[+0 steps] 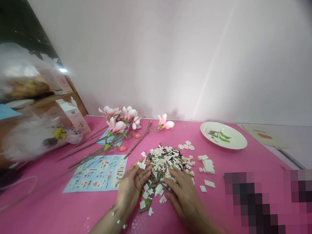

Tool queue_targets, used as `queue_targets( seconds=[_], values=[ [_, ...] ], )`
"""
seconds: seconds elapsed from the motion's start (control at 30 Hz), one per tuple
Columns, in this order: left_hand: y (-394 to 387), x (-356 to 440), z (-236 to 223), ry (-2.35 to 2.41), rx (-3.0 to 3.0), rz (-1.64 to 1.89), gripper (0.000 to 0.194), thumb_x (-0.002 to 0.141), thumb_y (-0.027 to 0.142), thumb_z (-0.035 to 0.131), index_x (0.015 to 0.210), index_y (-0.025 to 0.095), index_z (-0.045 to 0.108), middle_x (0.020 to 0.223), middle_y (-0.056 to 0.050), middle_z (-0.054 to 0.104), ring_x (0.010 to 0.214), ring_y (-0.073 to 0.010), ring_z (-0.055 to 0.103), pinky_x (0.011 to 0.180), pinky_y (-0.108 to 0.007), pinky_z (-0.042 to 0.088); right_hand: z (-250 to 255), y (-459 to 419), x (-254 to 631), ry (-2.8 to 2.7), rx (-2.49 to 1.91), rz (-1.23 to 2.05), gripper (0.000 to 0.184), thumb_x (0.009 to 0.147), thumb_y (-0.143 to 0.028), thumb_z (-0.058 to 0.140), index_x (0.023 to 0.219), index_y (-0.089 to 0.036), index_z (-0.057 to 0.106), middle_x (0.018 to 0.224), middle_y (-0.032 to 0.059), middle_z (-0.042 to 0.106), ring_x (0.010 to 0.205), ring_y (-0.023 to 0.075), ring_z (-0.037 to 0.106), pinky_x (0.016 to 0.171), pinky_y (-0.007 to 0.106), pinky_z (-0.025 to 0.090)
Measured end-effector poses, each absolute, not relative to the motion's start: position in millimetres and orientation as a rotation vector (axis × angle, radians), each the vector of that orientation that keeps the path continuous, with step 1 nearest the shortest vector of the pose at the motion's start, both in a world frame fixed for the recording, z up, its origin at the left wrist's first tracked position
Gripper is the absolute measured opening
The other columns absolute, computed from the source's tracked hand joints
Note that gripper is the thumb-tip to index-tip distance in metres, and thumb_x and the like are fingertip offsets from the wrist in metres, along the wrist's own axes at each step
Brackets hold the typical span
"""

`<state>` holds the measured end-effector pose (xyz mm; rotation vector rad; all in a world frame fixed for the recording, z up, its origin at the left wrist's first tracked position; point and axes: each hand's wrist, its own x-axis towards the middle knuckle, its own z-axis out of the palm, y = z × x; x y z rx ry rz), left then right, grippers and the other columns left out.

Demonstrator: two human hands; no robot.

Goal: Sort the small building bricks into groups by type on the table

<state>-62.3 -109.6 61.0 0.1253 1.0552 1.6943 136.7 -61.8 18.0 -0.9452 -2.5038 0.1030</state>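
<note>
A heap of small loose plastic building pieces [164,161], mostly white with grey-brown, black and green ones, lies in front of me. At the heap's left edge, my left hand [134,181] is turned palm up, holding a flat white plastic piece [141,165] by the thumb and fingertips. My right hand [182,190] reaches in from the right with its fingers apart, resting over the heap's near right side. What lies under those fingers is hidden. A few white pieces [150,211] are scattered on the near side.
Artificial pink magnolia stems [116,125] and a light-blue picture sheet [96,174] lie left. White plates [208,164] and ring-shaped pieces [187,145] are right of the heap. A white dish [241,142] holds green parts. Boxes [75,117] and plastic bags [43,132] stand far left.
</note>
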Motion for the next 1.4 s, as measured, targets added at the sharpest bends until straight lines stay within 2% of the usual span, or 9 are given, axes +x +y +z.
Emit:
queue_targets(
  seconds=[0.13, 0.27, 0.47, 0.6, 0.7, 0.83, 1.03, 1.23, 1.4],
  values=[
    [-111, -63, 57, 1.080, 0.147, 1.687, 0.016, 0.095, 0.010, 0.042, 0.101, 0.009, 0.056, 0.109, -0.021, 0.070, 0.096, -0.0261, 0.072, 0.080, -0.031, 0.060, 10, -49, 147, -2.324, -1.247, -0.020, 0.041, 0.092, -0.029, 0.046, 0.128, -0.014, 0.059, 0.138, 0.0179, 0.052, 0.130, 0.0369, 0.044, 0.102, 0.060, 0.040],
    [-112, -59, 57, 1.113, 0.193, 1.660, 0.014, 0.094, 0.009, 0.043, 0.100, 0.007, 0.056, 0.112, -0.023, 0.069, 0.095, -0.0261, 0.072, 0.079, -0.030, 0.061, 18, -54, 144, -2.423, -1.194, 0.002, 0.036, 0.092, -0.029, 0.046, 0.123, -0.020, 0.063, 0.132, 0.0135, 0.058, 0.127, 0.0357, 0.047, 0.101, 0.060, 0.039],
    [-114, -53, 57, 1.117, 0.231, 1.589, 0.019, 0.095, 0.010, 0.045, 0.110, 0.009, 0.055, 0.114, -0.021, 0.069, 0.094, -0.0244, 0.072, 0.078, -0.028, 0.060, 27, -53, 148, -2.433, -1.126, 0.232, 0.030, 0.094, -0.021, 0.043, 0.109, -0.025, 0.068, 0.127, 0.0066, 0.062, 0.126, 0.0265, 0.048, 0.109, 0.057, 0.030],
    [-115, -52, 58, 1.115, 0.236, 1.538, 0.023, 0.095, 0.011, 0.044, 0.116, 0.009, 0.053, 0.113, -0.019, 0.070, 0.092, -0.0233, 0.073, 0.075, -0.027, 0.061, 28, -38, 167, -2.252, -1.295, 0.161, 0.027, 0.092, -0.018, 0.042, 0.096, -0.020, 0.068, 0.118, 0.0114, 0.063, 0.116, 0.0286, 0.053, 0.100, 0.054, 0.039],
    [-116, -50, 59, 1.113, 0.231, 1.477, 0.027, 0.095, 0.011, 0.045, 0.121, 0.009, 0.051, 0.110, -0.018, 0.071, 0.091, -0.0226, 0.073, 0.074, -0.026, 0.061, 33, -34, 175, -2.215, -1.356, 0.085, 0.025, 0.088, -0.013, 0.042, 0.083, -0.018, 0.066, 0.112, 0.0132, 0.064, 0.114, 0.0313, 0.053, 0.096, 0.054, 0.041],
    [-118, -49, 61, 1.056, 0.245, 1.415, 0.036, 0.096, 0.015, 0.045, 0.131, 0.009, 0.044, 0.114, -0.019, 0.070, 0.100, -0.0250, 0.070, 0.082, -0.029, 0.059, 41, -40, 173, -2.258, -1.355, 0.080, 0.026, 0.088, -0.014, 0.043, 0.082, -0.019, 0.068, 0.120, 0.0136, 0.062, 0.123, 0.0344, 0.048, 0.098, 0.054, 0.040],
    [-119, -50, 57, 1.003, 0.280, 1.403, 0.045, 0.095, 0.013, 0.046, 0.139, 0.011, 0.038, 0.118, -0.018, 0.068, 0.105, -0.0249, 0.068, 0.090, -0.033, 0.056, 40, -45, 163, -2.379, -1.392, 0.148, 0.027, 0.088, -0.019, 0.048, 0.101, -0.023, 0.072, 0.134, 0.0130, 0.054, 0.132, 0.0359, 0.040, 0.104, 0.059, 0.033],
    [-120, -50, 55, 0.986, 0.290, 1.384, 0.051, 0.093, 0.012, 0.048, 0.142, 0.012, 0.034, 0.120, -0.018, 0.067, 0.108, -0.0264, 0.067, 0.093, -0.035, 0.054, 33, -43, 163, -2.394, -1.395, 0.225, 0.024, 0.086, -0.016, 0.049, 0.096, -0.021, 0.071, 0.138, 0.0108, 0.051, 0.135, 0.0337, 0.036, 0.108, 0.058, 0.030],
    [-122, -48, 59, 0.985, 0.295, 1.375, 0.055, 0.091, 0.011, 0.051, 0.143, 0.011, 0.034, 0.117, -0.019, 0.068, 0.107, -0.0272, 0.067, 0.091, -0.035, 0.054, 33, -44, 162, -2.347, -1.302, 0.276, 0.016, 0.085, -0.016, 0.050, 0.084, -0.019, 0.066, 0.132, 0.0116, 0.056, 0.133, 0.0337, 0.039, 0.107, 0.059, 0.031]
  ],
)
